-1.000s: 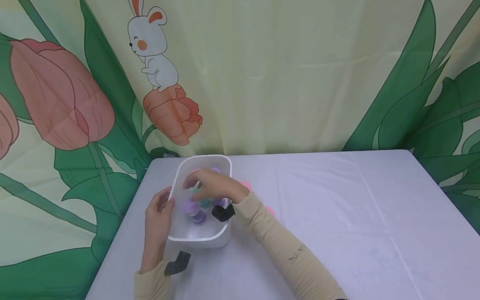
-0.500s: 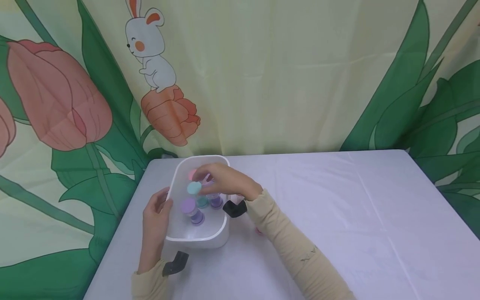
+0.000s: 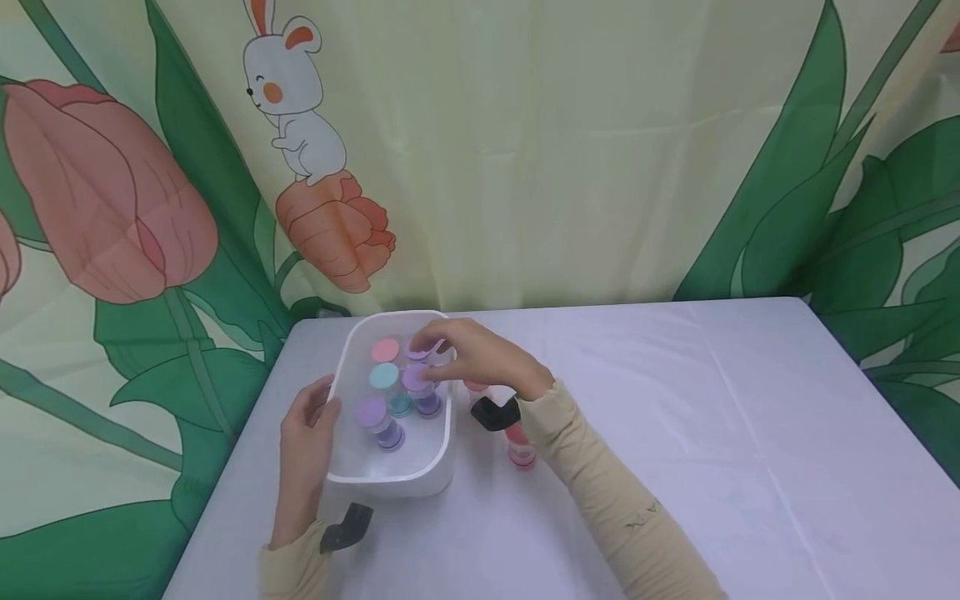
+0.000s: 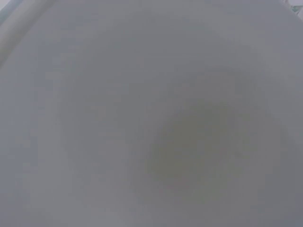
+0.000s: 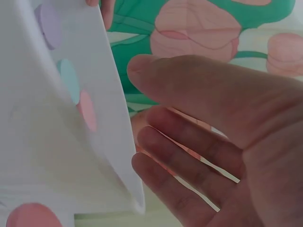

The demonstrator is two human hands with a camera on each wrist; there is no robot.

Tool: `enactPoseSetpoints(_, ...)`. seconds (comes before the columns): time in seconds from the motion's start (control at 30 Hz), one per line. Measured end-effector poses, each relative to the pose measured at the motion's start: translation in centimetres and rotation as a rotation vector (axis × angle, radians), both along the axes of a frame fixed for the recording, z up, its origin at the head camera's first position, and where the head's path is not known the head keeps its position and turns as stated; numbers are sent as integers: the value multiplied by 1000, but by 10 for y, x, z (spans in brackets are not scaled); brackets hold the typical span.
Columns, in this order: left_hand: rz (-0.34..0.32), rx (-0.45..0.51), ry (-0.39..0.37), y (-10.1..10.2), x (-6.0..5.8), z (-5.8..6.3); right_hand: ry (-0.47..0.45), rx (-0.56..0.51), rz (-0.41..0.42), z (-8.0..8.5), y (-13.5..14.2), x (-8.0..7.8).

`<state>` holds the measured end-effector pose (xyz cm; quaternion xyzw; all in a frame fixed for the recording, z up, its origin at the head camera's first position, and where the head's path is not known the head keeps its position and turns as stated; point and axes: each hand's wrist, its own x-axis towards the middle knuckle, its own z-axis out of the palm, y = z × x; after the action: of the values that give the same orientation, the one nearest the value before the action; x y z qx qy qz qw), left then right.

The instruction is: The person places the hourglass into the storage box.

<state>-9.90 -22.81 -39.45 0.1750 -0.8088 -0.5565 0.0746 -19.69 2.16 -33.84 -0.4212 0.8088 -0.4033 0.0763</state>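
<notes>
My left hand (image 3: 309, 425) grips the left rim of a deep white box (image 3: 390, 482) in the head view. Inside stand several small sand timers with coloured ends: a front purple timer (image 3: 372, 412), a teal timer (image 3: 385, 377), a pink timer (image 3: 386, 349) and two more purple ones. My right hand (image 3: 483, 354) hovers over the box's right side, thumb beside the top of a purple timer (image 3: 417, 377). The right wrist view shows that hand (image 5: 203, 123) with thumb and fingers apart and nothing between them. Only a blurred pale surface fills the left wrist view.
Outside the box, to its right, a pink timer (image 3: 520, 448) stands on the white-covered table (image 3: 637, 400). A second pink timer (image 3: 477, 390) is partly hidden behind my right wrist. A printed curtain (image 3: 562, 167) hangs behind the table's far edge.
My right hand has drawn back to the right from above the teal timer, uncovering the teal and pink tops. More of the pink timers outside shows. My left hand stays at the rim.
</notes>
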Motion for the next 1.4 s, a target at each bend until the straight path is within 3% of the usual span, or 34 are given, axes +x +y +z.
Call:
enactPoseSetpoints(0.63, 6, 5, -6, 0, 0, -1, -21, -65, -76, -22, 39, -3)
enactPoseSetpoints(1.13, -7, 6, 22, -1, 0, -3, -124, -17, -114, -37, 54, -5)
enactPoseSetpoints(1.4, -11, 15, 17, -1, 0, -1, -177, -31, -92, -44, 58, -7)
